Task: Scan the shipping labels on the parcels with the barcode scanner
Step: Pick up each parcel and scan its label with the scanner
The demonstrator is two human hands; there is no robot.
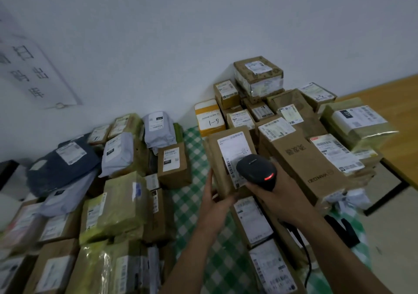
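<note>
My right hand curled round the black barcode scanner, red light lit, its head over the shipping label, my left hand gripping the cardboard parcel by its near edge, above the green checked tablecloth

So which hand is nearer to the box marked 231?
Left. The left hand grips a parcel just right of the 231 box, across a strip of cloth; the right hand holds the scanner farther right, beyond that parcel.
</note>
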